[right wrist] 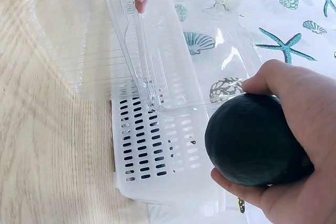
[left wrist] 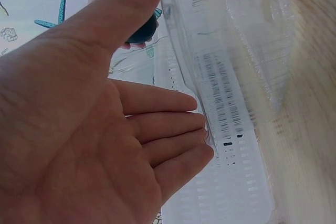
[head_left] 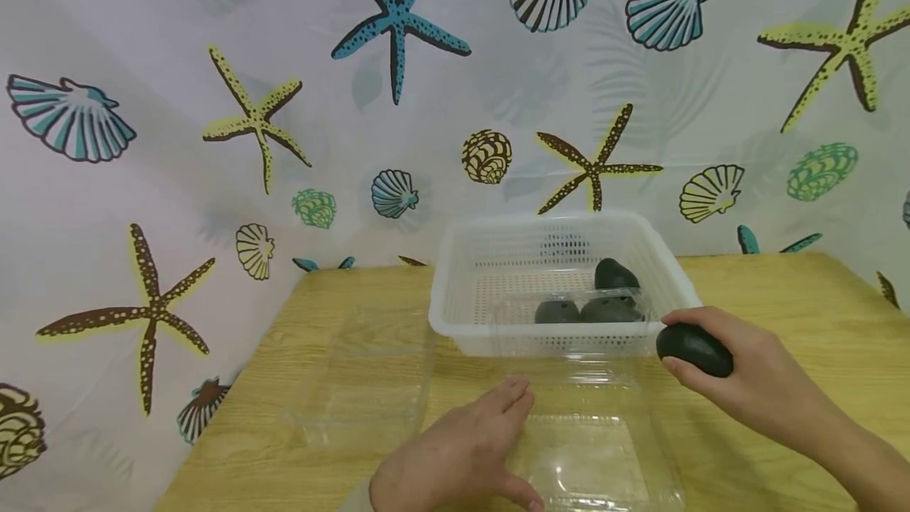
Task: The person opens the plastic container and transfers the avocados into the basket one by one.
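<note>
My right hand [head_left: 771,378] grips a dark green avocado [head_left: 694,350] to the right of a clear plastic clamshell box [head_left: 590,457]. In the right wrist view the thumb and fingers wrap the sides of the avocado [right wrist: 257,140]. The box lies open, its lid [head_left: 569,358] raised on the far side, in front of a white basket. My left hand [head_left: 462,445] is at the box's left side, fingers extended. In the left wrist view those straight fingertips [left wrist: 197,121] come right at the clear plastic edge.
Behind the box stands the white perforated basket [head_left: 455,283], with several dark avocados [head_left: 614,275] at its right side. A second clear plastic container [head_left: 370,378] lies to the left on the wooden table [head_left: 242,433]. A cloth with a seashell print [head_left: 426,141] hangs behind.
</note>
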The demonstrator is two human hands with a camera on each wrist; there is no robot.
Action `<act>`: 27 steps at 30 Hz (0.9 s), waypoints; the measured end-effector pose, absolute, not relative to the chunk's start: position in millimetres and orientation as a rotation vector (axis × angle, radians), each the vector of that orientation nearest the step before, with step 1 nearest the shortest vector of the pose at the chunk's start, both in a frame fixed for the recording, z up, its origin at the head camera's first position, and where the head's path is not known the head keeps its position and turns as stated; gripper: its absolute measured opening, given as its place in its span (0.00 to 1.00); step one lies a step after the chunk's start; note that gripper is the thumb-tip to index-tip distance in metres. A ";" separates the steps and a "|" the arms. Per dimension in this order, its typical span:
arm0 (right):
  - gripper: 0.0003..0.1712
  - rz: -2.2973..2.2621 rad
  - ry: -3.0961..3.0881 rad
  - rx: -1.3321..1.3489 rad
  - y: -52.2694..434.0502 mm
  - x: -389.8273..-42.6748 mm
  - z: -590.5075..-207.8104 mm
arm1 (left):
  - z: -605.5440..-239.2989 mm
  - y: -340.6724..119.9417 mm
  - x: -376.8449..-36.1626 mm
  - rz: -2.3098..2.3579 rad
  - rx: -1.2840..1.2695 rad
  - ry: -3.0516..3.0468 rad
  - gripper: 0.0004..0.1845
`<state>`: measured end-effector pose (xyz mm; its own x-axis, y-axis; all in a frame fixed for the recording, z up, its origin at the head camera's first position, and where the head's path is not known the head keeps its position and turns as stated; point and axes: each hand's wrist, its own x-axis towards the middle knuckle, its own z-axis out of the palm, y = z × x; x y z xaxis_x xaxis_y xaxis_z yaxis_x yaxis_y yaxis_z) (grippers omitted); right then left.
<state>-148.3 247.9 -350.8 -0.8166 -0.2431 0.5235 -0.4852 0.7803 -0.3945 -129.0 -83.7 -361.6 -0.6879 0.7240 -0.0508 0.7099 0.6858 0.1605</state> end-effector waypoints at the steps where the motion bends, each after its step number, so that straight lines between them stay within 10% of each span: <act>1: 0.25 0.737 -2.516 0.552 247.9 -149.0 -350.3 | -361.3 -83.6 -128.7 0.188 1.188 2.788 0.58; 27: 0.26 0.773 -2.499 0.485 252.8 -174.5 -339.3 | -361.3 -84.9 -129.2 0.180 1.264 2.831 0.57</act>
